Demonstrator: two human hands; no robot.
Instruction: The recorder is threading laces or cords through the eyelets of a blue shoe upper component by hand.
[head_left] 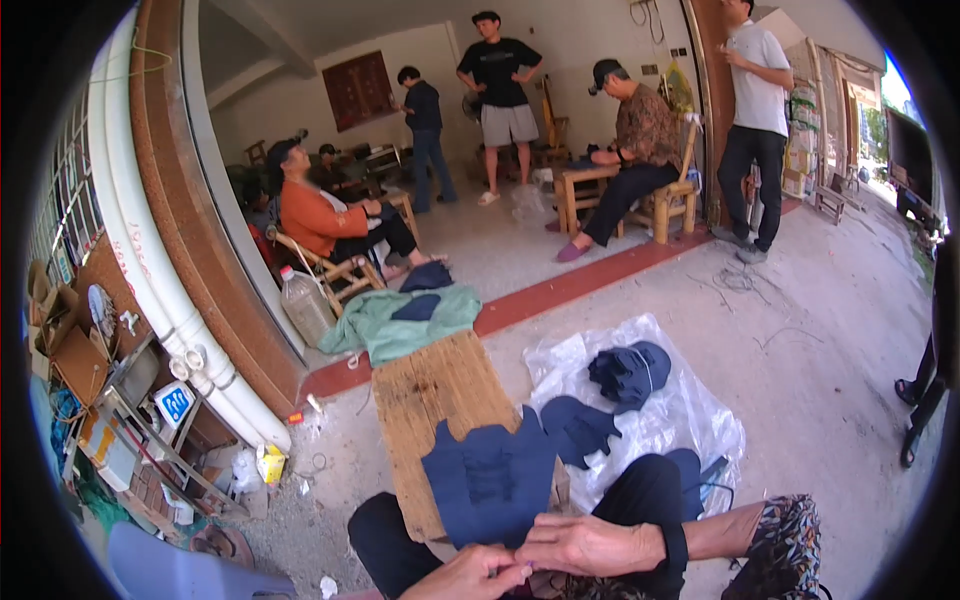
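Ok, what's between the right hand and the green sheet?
Head view: the flat navy cloth piece, then a bare stretch of the wooden bench top.

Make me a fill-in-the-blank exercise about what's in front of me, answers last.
The blue fabric piece lies on a bench made of ____.
The dark bundle rests on a sheet of translucent ____.
The band on the right hand's wrist is coloured ____.
The white pipes stand on the picture's ____ side.
Missing words: wood; plastic; black; left.

Open-front workshop (425, 48), bench (430, 390), cut cloth (490, 480)
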